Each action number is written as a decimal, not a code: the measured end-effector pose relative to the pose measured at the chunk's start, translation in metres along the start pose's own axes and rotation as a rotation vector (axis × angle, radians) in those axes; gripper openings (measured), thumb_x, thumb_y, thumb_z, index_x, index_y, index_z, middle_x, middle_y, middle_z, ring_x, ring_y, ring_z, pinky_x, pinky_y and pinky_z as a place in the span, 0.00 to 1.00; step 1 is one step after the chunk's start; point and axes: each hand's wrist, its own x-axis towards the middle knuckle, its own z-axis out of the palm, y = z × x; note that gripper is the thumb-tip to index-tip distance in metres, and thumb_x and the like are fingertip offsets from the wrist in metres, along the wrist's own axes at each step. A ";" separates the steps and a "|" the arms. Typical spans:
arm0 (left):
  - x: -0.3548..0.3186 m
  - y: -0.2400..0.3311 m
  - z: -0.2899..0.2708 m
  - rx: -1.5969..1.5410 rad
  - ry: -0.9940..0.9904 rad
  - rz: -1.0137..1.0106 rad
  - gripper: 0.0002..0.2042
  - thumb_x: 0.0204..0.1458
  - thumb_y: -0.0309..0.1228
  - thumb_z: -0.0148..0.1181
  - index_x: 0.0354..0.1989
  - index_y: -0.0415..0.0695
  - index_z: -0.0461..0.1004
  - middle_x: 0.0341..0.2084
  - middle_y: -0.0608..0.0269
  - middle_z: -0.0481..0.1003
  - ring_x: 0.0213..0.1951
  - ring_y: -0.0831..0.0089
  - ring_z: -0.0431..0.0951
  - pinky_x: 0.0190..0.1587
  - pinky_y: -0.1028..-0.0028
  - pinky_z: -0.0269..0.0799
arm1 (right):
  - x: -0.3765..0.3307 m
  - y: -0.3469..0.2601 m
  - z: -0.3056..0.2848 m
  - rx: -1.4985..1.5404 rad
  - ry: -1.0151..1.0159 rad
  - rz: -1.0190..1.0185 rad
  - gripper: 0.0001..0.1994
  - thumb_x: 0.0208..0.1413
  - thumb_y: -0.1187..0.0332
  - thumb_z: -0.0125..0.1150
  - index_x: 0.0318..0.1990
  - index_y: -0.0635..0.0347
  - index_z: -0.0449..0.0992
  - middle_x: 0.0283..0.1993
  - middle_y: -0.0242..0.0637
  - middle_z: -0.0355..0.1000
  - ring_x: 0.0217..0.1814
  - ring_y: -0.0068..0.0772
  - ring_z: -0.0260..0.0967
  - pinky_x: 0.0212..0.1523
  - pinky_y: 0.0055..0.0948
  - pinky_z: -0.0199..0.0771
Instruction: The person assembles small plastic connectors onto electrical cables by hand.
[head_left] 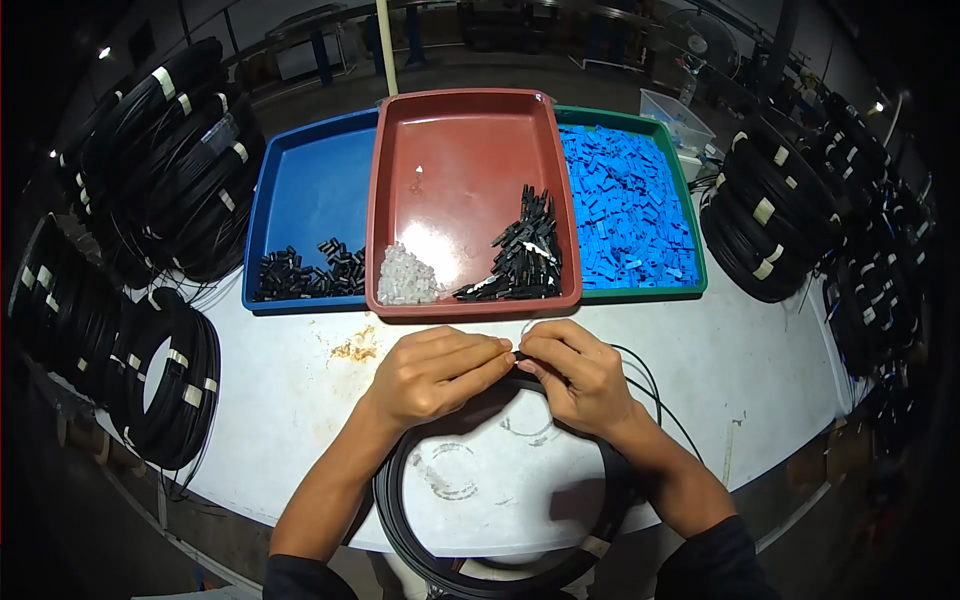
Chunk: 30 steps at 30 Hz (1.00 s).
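Observation:
My left hand (432, 378) and my right hand (576, 378) meet above the near side of the red tray, fingertips pinched together. Between them shows a small black part (518, 356); most of it is hidden by the fingers, so its exact kind cannot be told. Both forearms reach over a coil of black cable (392, 490), which lies on the white table and hangs over its front edge. A pale tape band wraps the coil near the lower right. Loose cable (655, 385) loops out to the right of my right hand.
A red tray (470, 100) holds small clear pieces (408, 275) and slim black parts (525, 255). Left of it, a blue tray (315, 190) contains short black pieces (310, 268). A green tray (690, 215) is filled with blue clips (625, 205). Cable coils (165, 385) stand at both sides.

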 end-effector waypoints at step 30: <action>0.005 0.020 0.000 -0.570 -0.011 -0.566 0.07 0.45 0.21 0.73 0.33 0.35 0.85 0.29 0.51 0.85 0.30 0.68 0.87 0.37 0.75 0.83 | 0.002 -0.005 -0.005 -0.228 -0.016 -0.357 0.07 0.43 0.78 0.66 0.30 0.67 0.74 0.34 0.42 0.73 0.30 0.36 0.71 0.30 0.32 0.71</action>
